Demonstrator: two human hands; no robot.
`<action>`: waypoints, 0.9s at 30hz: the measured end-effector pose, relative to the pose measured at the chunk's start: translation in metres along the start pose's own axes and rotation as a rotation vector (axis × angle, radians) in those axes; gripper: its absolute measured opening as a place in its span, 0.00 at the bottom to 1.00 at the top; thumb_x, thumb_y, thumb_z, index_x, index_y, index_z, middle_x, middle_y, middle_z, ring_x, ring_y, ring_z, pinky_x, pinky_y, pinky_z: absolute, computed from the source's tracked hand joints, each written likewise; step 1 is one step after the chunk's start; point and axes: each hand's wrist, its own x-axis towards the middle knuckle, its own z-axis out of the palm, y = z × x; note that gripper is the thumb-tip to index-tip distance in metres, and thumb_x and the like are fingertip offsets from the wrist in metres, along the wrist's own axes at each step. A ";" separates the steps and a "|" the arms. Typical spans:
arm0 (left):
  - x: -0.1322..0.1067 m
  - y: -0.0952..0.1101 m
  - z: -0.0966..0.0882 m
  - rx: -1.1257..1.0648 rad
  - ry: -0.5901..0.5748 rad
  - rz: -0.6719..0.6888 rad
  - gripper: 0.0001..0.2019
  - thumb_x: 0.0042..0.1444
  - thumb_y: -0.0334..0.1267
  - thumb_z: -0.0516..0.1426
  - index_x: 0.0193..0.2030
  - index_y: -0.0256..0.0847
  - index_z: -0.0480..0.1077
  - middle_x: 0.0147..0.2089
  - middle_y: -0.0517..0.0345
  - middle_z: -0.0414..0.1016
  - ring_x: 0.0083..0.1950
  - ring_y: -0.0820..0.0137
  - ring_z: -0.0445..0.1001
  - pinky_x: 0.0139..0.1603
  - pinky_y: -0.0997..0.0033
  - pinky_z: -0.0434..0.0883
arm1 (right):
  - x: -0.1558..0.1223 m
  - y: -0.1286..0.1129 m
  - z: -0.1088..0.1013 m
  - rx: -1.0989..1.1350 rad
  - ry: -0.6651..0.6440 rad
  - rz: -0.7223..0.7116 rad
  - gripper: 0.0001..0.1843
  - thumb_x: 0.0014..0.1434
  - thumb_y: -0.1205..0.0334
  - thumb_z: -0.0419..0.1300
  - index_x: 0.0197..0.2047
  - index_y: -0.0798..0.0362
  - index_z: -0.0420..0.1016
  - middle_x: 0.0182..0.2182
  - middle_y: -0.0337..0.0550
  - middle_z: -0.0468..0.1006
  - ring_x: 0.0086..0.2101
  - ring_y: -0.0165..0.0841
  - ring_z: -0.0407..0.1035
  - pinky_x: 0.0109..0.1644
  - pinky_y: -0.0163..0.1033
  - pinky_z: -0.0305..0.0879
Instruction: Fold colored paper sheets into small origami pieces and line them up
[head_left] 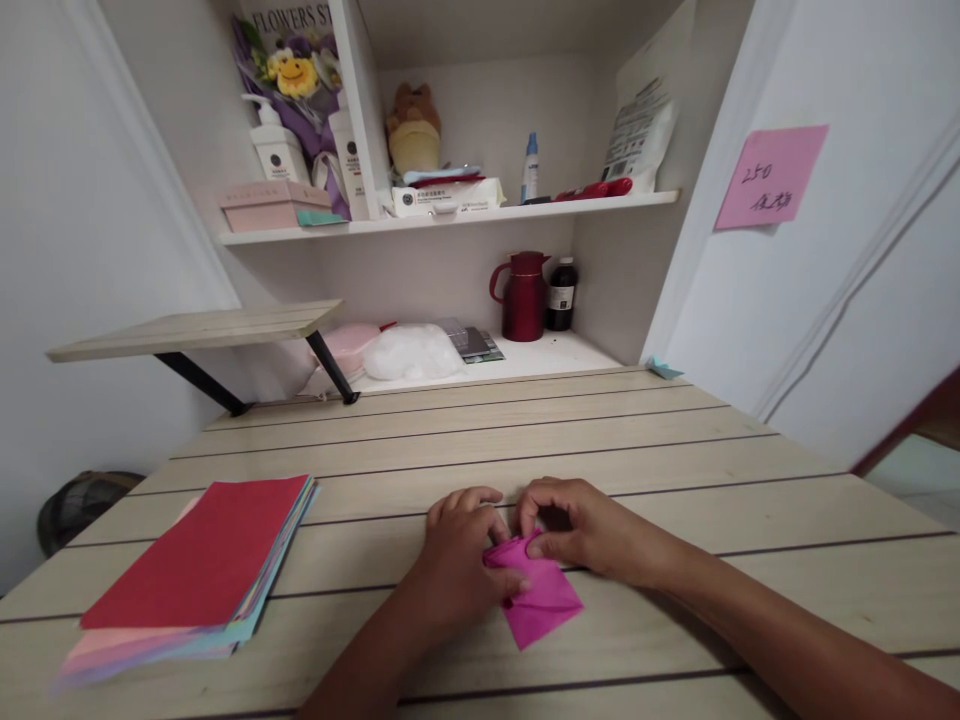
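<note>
A small piece of folded magenta paper (544, 600) lies on the wood-plank table between my hands. Its lower part forms a flat pointed corner toward me, while the far edge shows several layers. My left hand (465, 555) grips the paper's left side, thumb on top and fingers behind the far edge. From the right, my right hand (574, 525) pinches the upper edge between thumb and index finger. Both hands partly cover the folds there.
To the left lies a stack of coloured paper (199, 560) with a red sheet on top. A raised wooden stand (202, 330) on black legs is at the back left. Behind the table, a white shelf (465, 215) holds bottles and boxes; a red jug (523, 298) stands below.
</note>
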 end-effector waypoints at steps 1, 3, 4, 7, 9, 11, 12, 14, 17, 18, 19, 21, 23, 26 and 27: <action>0.000 0.001 -0.001 -0.013 -0.005 -0.004 0.12 0.37 0.37 0.69 0.29 0.45 0.71 0.56 0.54 0.70 0.60 0.55 0.62 0.60 0.48 0.55 | 0.000 0.000 0.000 0.028 -0.006 0.018 0.02 0.51 0.66 0.63 0.31 0.53 0.73 0.27 0.35 0.71 0.28 0.29 0.63 0.31 0.33 0.59; 0.000 0.002 -0.002 -0.054 -0.009 -0.016 0.11 0.39 0.38 0.68 0.29 0.46 0.72 0.56 0.56 0.70 0.60 0.55 0.62 0.61 0.47 0.54 | -0.001 0.000 0.001 0.083 -0.019 0.039 0.01 0.53 0.66 0.62 0.31 0.53 0.73 0.23 0.33 0.68 0.25 0.27 0.60 0.28 0.31 0.55; 0.000 0.002 -0.002 -0.081 -0.002 -0.025 0.09 0.41 0.38 0.67 0.28 0.46 0.72 0.56 0.56 0.71 0.60 0.56 0.63 0.61 0.47 0.54 | -0.001 -0.001 0.002 0.104 -0.021 0.040 0.01 0.53 0.66 0.62 0.31 0.53 0.72 0.23 0.32 0.67 0.25 0.27 0.59 0.28 0.31 0.55; 0.002 0.003 -0.003 -0.201 0.061 -0.056 0.05 0.45 0.32 0.63 0.24 0.45 0.71 0.51 0.57 0.73 0.57 0.60 0.67 0.59 0.52 0.60 | 0.000 -0.003 0.005 0.202 0.017 0.018 0.08 0.52 0.64 0.63 0.38 0.52 0.72 0.29 0.35 0.72 0.30 0.29 0.65 0.33 0.32 0.60; 0.006 0.003 -0.002 -0.341 0.147 -0.070 0.06 0.45 0.31 0.62 0.22 0.43 0.70 0.47 0.55 0.75 0.53 0.62 0.71 0.56 0.59 0.65 | 0.000 -0.006 0.008 0.307 0.061 0.030 0.18 0.53 0.61 0.64 0.48 0.50 0.69 0.36 0.39 0.74 0.36 0.32 0.68 0.39 0.36 0.64; 0.009 0.003 -0.003 -0.517 0.242 -0.099 0.05 0.45 0.33 0.62 0.22 0.42 0.70 0.43 0.54 0.76 0.48 0.63 0.74 0.51 0.63 0.68 | 0.000 -0.010 0.010 0.393 0.104 0.069 0.27 0.55 0.57 0.63 0.56 0.48 0.62 0.40 0.41 0.74 0.38 0.34 0.69 0.42 0.38 0.65; 0.011 0.004 -0.003 -0.612 0.281 -0.124 0.05 0.45 0.34 0.62 0.22 0.41 0.70 0.40 0.54 0.77 0.44 0.64 0.75 0.48 0.65 0.69 | 0.000 -0.012 0.012 0.420 0.124 0.092 0.30 0.54 0.56 0.64 0.58 0.48 0.60 0.40 0.42 0.74 0.38 0.34 0.69 0.42 0.39 0.65; 0.013 0.005 -0.004 -0.799 0.318 -0.194 0.06 0.45 0.37 0.62 0.24 0.39 0.71 0.33 0.55 0.77 0.36 0.66 0.75 0.40 0.69 0.70 | 0.002 -0.015 0.016 0.488 0.163 0.130 0.34 0.50 0.55 0.66 0.58 0.48 0.59 0.39 0.41 0.74 0.36 0.34 0.68 0.40 0.39 0.64; 0.012 0.007 -0.003 -1.015 0.326 -0.259 0.09 0.44 0.40 0.64 0.26 0.37 0.71 0.26 0.60 0.74 0.28 0.73 0.70 0.32 0.75 0.66 | 0.006 -0.015 0.024 0.639 0.214 0.160 0.33 0.44 0.57 0.70 0.52 0.51 0.65 0.32 0.37 0.73 0.31 0.32 0.67 0.34 0.36 0.62; 0.011 0.008 -0.003 -1.060 0.325 -0.262 0.10 0.44 0.41 0.65 0.26 0.37 0.71 0.26 0.60 0.74 0.28 0.74 0.69 0.32 0.75 0.65 | 0.008 -0.013 0.026 0.674 0.232 0.164 0.29 0.43 0.57 0.70 0.48 0.52 0.68 0.30 0.36 0.72 0.30 0.31 0.66 0.33 0.34 0.61; 0.011 0.009 -0.002 -1.099 0.319 -0.260 0.11 0.44 0.41 0.66 0.27 0.37 0.71 0.26 0.60 0.74 0.28 0.74 0.69 0.33 0.76 0.65 | 0.010 -0.011 0.028 0.696 0.260 0.160 0.24 0.43 0.58 0.70 0.44 0.53 0.70 0.28 0.35 0.72 0.29 0.30 0.65 0.32 0.34 0.60; 0.010 0.009 0.000 -1.162 0.295 -0.261 0.12 0.43 0.42 0.67 0.28 0.37 0.70 0.27 0.60 0.75 0.29 0.74 0.69 0.34 0.76 0.65 | 0.012 -0.006 0.031 0.722 0.296 0.148 0.19 0.42 0.60 0.71 0.37 0.53 0.71 0.26 0.33 0.71 0.27 0.29 0.64 0.31 0.33 0.58; 0.011 0.008 0.001 -1.189 0.266 -0.283 0.14 0.40 0.43 0.68 0.28 0.37 0.70 0.28 0.60 0.75 0.29 0.73 0.70 0.33 0.75 0.65 | 0.014 -0.003 0.031 0.746 0.301 0.124 0.20 0.40 0.61 0.72 0.36 0.53 0.70 0.26 0.33 0.72 0.28 0.29 0.65 0.32 0.33 0.59; 0.013 0.006 0.001 -1.149 0.257 -0.326 0.17 0.37 0.44 0.69 0.28 0.37 0.70 0.27 0.59 0.75 0.27 0.73 0.70 0.31 0.75 0.65 | 0.014 -0.003 0.028 0.779 0.277 0.093 0.21 0.40 0.60 0.72 0.37 0.52 0.70 0.28 0.35 0.74 0.31 0.31 0.68 0.35 0.34 0.63; 0.013 0.005 0.001 -1.131 0.264 -0.334 0.17 0.36 0.45 0.69 0.28 0.37 0.70 0.27 0.59 0.75 0.26 0.73 0.70 0.31 0.74 0.64 | 0.014 -0.004 0.027 0.788 0.269 0.089 0.21 0.40 0.59 0.72 0.37 0.51 0.70 0.28 0.35 0.75 0.31 0.31 0.69 0.37 0.35 0.64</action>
